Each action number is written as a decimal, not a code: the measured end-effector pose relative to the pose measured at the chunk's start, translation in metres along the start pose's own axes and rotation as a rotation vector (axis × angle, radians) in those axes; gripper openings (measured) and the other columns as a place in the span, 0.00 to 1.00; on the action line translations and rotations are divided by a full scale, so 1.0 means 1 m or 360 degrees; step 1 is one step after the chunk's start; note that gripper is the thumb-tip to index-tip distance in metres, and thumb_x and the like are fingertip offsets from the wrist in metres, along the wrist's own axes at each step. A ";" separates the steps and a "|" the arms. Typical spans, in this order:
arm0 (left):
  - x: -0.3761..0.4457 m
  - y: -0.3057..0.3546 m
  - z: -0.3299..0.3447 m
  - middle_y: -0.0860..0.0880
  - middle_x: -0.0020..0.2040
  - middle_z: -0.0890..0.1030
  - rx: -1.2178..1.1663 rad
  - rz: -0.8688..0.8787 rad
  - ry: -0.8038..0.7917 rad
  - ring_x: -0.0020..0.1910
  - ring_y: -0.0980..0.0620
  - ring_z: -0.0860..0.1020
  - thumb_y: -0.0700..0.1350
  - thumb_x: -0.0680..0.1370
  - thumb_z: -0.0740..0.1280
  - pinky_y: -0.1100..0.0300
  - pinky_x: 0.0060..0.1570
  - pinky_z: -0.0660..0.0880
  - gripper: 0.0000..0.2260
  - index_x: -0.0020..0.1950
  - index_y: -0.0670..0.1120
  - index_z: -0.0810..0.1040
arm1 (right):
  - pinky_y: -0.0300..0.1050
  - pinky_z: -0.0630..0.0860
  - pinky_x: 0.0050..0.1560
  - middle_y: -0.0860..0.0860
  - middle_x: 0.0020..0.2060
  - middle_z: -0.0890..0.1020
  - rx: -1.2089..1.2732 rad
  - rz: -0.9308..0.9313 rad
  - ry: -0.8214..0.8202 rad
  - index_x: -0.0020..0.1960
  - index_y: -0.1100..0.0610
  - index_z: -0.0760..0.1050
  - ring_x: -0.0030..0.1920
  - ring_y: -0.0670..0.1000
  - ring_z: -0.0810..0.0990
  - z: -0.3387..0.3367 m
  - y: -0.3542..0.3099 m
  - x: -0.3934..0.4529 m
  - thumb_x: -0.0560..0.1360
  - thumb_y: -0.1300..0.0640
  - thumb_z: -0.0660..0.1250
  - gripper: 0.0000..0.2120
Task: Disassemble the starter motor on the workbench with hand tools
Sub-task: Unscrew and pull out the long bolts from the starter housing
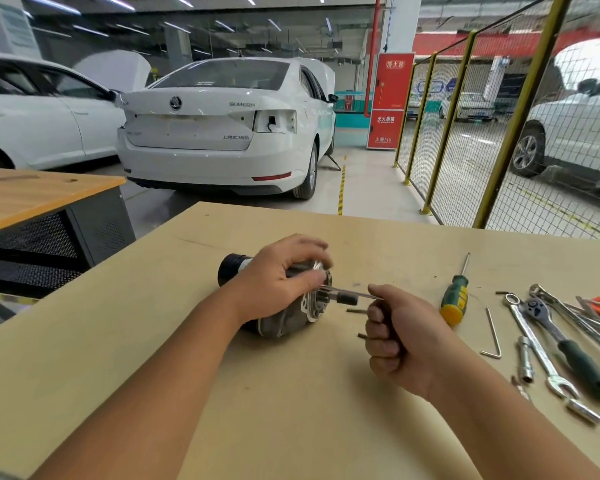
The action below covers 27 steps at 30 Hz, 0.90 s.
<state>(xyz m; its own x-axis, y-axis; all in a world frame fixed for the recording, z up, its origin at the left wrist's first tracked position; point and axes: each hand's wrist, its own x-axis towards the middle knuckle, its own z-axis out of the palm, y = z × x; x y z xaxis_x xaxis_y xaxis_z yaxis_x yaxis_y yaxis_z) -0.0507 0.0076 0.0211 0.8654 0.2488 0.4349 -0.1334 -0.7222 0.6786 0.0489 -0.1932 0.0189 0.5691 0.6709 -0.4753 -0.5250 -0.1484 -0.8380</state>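
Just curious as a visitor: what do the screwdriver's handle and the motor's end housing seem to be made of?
Screwdriver handle: likely glossy plastic or rubber, judging by its solid green and yellow colouring. Starter motor end housing: probably cast metal, perhaps aluminium, from its dull silver-grey sheen.

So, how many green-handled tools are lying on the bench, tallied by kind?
Screwdriver: 1
Ratchet: 1
Total: 2

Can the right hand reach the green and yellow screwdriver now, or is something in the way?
Probably yes. The screwdriver lies bare on the workbench just beside the right hand, nothing between them. But that hand is gripping a tool and must release it first.
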 end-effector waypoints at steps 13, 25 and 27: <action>-0.009 -0.039 -0.030 0.66 0.55 0.80 0.0468 -0.0434 0.0063 0.62 0.54 0.75 0.83 0.64 0.62 0.47 0.65 0.74 0.19 0.50 0.79 0.76 | 0.44 0.61 0.30 0.50 0.25 0.67 -0.1158 -0.0890 0.0016 0.33 0.56 0.66 0.26 0.49 0.63 -0.020 -0.010 0.004 0.82 0.44 0.62 0.23; -0.009 -0.029 -0.028 0.66 0.59 0.80 0.0495 -0.0469 0.0087 0.66 0.55 0.74 0.83 0.62 0.61 0.40 0.69 0.69 0.26 0.54 0.74 0.79 | 0.40 0.60 0.27 0.51 0.26 0.66 -0.0670 -0.1046 -0.0301 0.49 0.58 0.80 0.26 0.49 0.61 -0.008 0.004 0.007 0.85 0.57 0.59 0.12; -0.009 -0.022 -0.024 0.67 0.60 0.80 0.0552 -0.0413 0.0165 0.66 0.58 0.73 0.80 0.66 0.60 0.39 0.70 0.66 0.29 0.62 0.70 0.78 | 0.42 0.57 0.29 0.53 0.30 0.65 -0.0389 -0.0818 -0.0405 0.47 0.60 0.79 0.28 0.50 0.57 -0.002 0.005 0.004 0.85 0.50 0.59 0.17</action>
<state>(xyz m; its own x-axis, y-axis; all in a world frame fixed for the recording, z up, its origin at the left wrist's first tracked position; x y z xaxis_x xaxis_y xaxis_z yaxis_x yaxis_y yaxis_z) -0.0672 0.0369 0.0167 0.7934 0.5012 0.3454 0.2671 -0.7966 0.5422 0.0496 -0.1925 0.0124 0.5263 0.8483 0.0585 -0.0471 0.0978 -0.9941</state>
